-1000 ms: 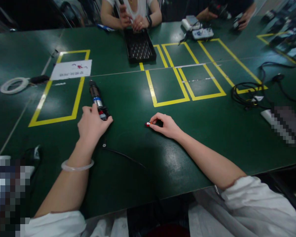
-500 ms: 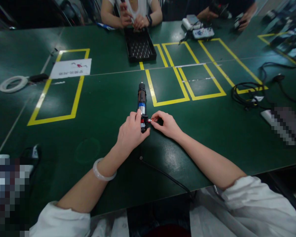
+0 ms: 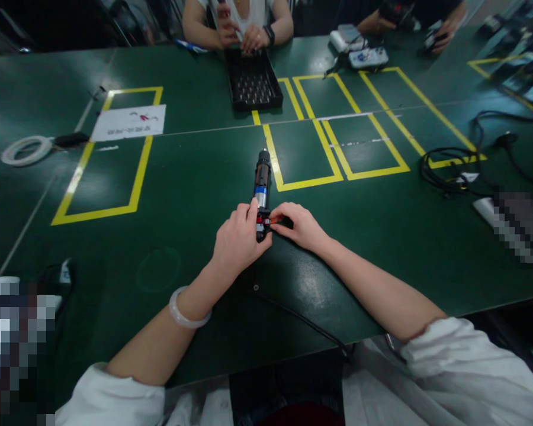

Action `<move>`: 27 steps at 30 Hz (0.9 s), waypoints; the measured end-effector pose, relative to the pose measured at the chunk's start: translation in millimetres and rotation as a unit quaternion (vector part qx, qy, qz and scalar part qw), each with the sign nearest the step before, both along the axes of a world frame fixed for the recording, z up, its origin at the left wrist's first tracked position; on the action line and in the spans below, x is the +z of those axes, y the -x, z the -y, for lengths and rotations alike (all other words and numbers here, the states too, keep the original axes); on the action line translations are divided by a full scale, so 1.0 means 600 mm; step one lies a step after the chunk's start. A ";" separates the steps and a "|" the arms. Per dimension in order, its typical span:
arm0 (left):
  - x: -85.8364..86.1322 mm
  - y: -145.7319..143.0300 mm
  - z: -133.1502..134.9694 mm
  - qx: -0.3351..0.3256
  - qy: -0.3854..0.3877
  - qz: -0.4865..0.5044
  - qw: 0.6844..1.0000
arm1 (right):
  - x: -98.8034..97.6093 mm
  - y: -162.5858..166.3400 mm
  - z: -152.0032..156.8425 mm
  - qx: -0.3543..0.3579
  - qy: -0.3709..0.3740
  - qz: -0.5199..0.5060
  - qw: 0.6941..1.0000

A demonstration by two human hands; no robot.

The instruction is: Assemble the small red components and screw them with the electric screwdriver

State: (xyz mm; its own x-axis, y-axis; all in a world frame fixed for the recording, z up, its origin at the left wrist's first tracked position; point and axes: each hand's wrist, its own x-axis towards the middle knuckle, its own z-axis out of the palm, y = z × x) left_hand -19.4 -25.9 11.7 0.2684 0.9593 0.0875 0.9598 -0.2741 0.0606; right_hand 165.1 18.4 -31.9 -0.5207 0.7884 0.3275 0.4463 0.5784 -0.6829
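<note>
On the green table before me lies what looks like an opened electric screwdriver point(image 3: 262, 183), a slim black body with a narrow tip pointing away and a silver, blue-banded motor section. My left hand point(image 3: 238, 236) wraps around its near end from the left, thumb below and fingers above. From the right, my right hand point(image 3: 299, 226) pinches a small red and white part point(image 3: 267, 221) at the side of the near end; some orange shows by the fingertips. Fingers partly cover this part, so its exact kind is unclear.
Yellow tape marks rectangles on the table point(image 3: 195, 171). Opposite, a person's hands are above a black tray point(image 3: 255, 83) of small pieces. A paper sign point(image 3: 128, 123) and a white ring-shaped coil point(image 3: 25, 151) lie left; black cable point(image 3: 446, 171) lies right. Another cable point(image 3: 302, 319) lies near me.
The screwdriver's far end has swung slightly right. My right hand's small part now sits closer against the body, where before it stuck out to the right.
</note>
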 end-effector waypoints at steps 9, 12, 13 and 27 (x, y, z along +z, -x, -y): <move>-0.002 0.000 0.000 0.001 -0.005 0.007 1.000 | -0.004 0.002 0.002 -0.003 0.020 -0.075 0.997; -0.003 0.000 0.000 0.000 -0.010 0.007 1.000 | -0.007 0.004 0.004 -0.018 0.033 -0.085 0.996; -0.003 0.000 -0.001 0.001 -0.010 0.006 1.000 | -0.006 0.004 0.004 -0.021 0.034 -0.085 0.996; -0.006 0.005 -0.016 0.034 -0.017 -0.015 0.999 | 0.000 0.003 0.006 -0.027 0.021 -0.099 0.994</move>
